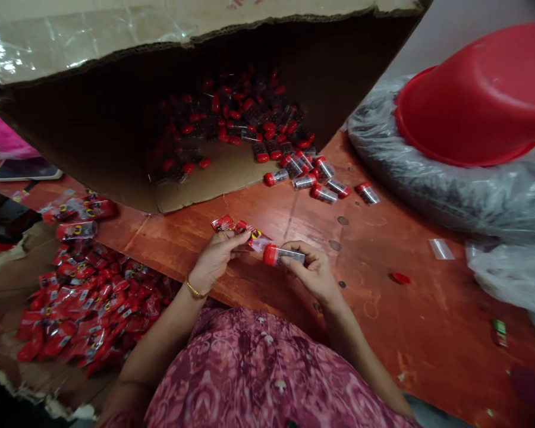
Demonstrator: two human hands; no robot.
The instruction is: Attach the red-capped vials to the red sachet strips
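Plainly, right grip (312,268) clasping tube (273,255), left grip (214,259) pinching wrapper (255,237)

Access into the carton (232,172) is through its front mouth, beneath the overhanging flap (116,53); loose capped tubes (324,194) obstruct the lower right corner. Passage on the right crosses the worktop (432,339), around a red piece (400,278); a bagged bundle (410,184) bearing a red bucket (468,101) blocks the far side.

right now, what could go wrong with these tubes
The right hand pinches the red-capped tube by its clear body, so it might slip. Several loose tubes lie on their sides on the table outside the cardboard box and could roll if bumped.
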